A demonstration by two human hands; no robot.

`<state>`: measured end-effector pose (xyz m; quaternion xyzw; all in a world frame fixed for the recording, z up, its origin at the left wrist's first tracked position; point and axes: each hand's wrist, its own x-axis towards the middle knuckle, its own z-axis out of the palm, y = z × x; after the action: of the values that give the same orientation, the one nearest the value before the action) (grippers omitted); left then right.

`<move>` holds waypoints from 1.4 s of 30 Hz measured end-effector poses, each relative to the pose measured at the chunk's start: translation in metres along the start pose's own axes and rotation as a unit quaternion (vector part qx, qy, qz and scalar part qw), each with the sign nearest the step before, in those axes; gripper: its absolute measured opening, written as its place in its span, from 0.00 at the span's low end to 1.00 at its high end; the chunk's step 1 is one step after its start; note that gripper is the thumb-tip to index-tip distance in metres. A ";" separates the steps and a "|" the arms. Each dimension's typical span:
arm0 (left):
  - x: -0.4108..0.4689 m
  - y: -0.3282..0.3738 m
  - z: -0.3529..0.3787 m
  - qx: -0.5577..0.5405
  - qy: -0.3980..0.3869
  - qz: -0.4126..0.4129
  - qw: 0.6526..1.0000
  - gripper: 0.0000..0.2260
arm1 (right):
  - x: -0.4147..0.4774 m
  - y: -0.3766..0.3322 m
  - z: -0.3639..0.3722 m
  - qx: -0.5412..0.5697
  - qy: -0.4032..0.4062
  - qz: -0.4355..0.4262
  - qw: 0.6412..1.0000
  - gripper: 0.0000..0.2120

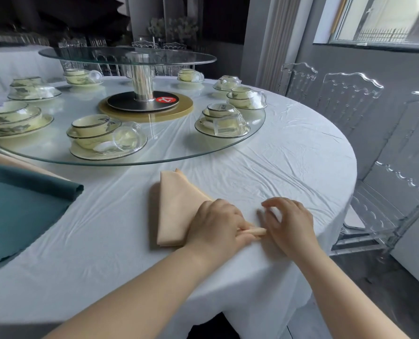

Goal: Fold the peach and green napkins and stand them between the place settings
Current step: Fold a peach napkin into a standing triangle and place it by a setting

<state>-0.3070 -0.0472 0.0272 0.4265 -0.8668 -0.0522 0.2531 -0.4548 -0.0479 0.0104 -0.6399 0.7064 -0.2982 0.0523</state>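
Note:
A folded peach napkin [176,206] lies flat on the white tablecloth near the table's front edge, its point aimed at the glass turntable. My left hand [218,221] rests on its right corner and pinches a rolled end of the cloth. My right hand [289,221] sits just right of that end with curled fingers, its thumb touching the rolled tip. A green napkin [20,206] lies flat at the left edge, on top of another peach cloth [15,162].
A glass turntable [179,155] carries several place settings of cream bowls, plates and clear cups [101,138]. A raised glass tier [130,56] stands on a metal post at the centre. Clear plastic chairs [394,182] line the right side.

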 end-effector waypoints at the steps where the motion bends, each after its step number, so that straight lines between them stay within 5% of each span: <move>1: -0.001 0.001 -0.001 0.021 -0.020 -0.004 1.000 0.19 | 0.001 -0.002 -0.003 0.042 0.015 0.008 0.999 0.10; 6: -0.012 -0.005 -0.002 0.040 -0.117 -0.069 0.990 0.26 | 0.004 -0.036 -0.019 0.181 0.074 -0.036 0.980 0.12; 9: -0.019 -0.013 -0.012 -0.091 -0.105 -0.094 0.986 0.17 | 0.004 -0.060 -0.014 0.209 0.053 -0.070 0.974 0.13; 12: -0.027 -0.024 -0.023 -0.261 -0.095 -0.120 0.953 0.14 | 0.004 -0.068 0.003 0.177 -0.023 -0.066 0.982 0.13; 16: -0.037 -0.036 -0.026 -0.316 0.005 -0.168 0.934 0.20 | -0.004 -0.055 0.028 0.009 -0.105 -0.100 0.989 0.21; 19: -0.035 -0.047 -0.028 -0.153 0.087 -0.096 0.980 0.15 | -0.007 -0.049 0.034 -0.089 -0.111 -0.131 0.981 0.43; 21: -0.032 -0.050 -0.025 -0.003 -0.019 -0.013 1.000 0.23 | -0.007 -0.050 0.034 -0.119 -0.135 -0.112 0.977 0.47; 23: -0.030 -0.052 -0.020 0.078 -0.181 -0.034 0.980 0.24 | -0.007 -0.053 0.033 -0.135 -0.154 -0.103 0.973 0.48; 32: -0.017 -0.082 -0.030 0.096 -0.306 -0.097 0.942 0.36 | -0.008 -0.054 0.030 -0.160 -0.172 -0.103 0.967 0.46; 42: 0.006 -0.142 -0.033 0.118 -0.230 -0.217 0.941 0.26 | -0.007 -0.055 0.029 -0.158 -0.180 -0.100 0.966 0.46</move>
<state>-0.1930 -0.1372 0.0150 0.6074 -0.7878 -0.0998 -0.0234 -0.3920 -0.0517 0.0117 -0.7508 0.6555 -0.0666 0.0468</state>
